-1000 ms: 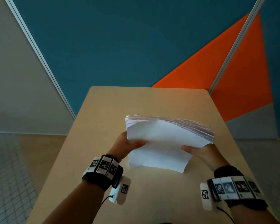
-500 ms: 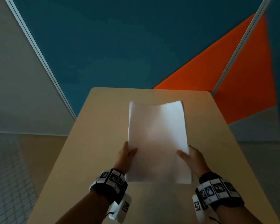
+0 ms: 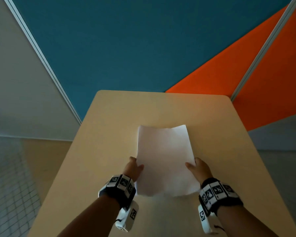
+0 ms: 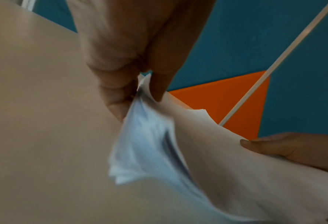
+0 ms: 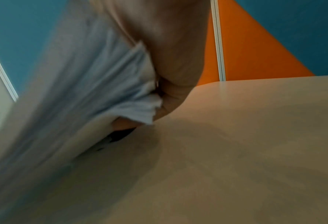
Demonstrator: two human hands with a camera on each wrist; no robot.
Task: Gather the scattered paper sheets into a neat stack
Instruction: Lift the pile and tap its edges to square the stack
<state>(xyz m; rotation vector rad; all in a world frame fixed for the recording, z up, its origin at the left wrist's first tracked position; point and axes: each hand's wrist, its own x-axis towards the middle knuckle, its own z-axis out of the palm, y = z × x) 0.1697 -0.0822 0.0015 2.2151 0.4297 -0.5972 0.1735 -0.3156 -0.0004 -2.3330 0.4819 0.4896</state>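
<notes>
A stack of white paper sheets point(image 3: 164, 159) is held lengthwise over the beige table point(image 3: 109, 134), its near end toward me. My left hand point(image 3: 134, 168) pinches the stack's left edge, thumb on top and fingers underneath. My right hand point(image 3: 197, 168) grips the right edge the same way. In the left wrist view the left hand point(image 4: 140, 91) clamps the paper stack point(image 4: 197, 151), whose blurred sheet edges fan out, and the right thumb point(image 4: 265, 144) lies on top. In the right wrist view the stack point(image 5: 82, 91) sags beside my right hand point(image 5: 169, 91).
The table's far edge point(image 3: 161, 92) meets a teal and orange partition point(image 3: 143, 48) with a metal post point(image 3: 263, 48). Tiled floor point(image 3: 7, 185) lies past the table's left side. No loose sheets show on the tabletop.
The stack turned from crosswise with fanned edges to lengthwise with its face up. It then came down and nearer to me, with both hands keeping hold of its sides.
</notes>
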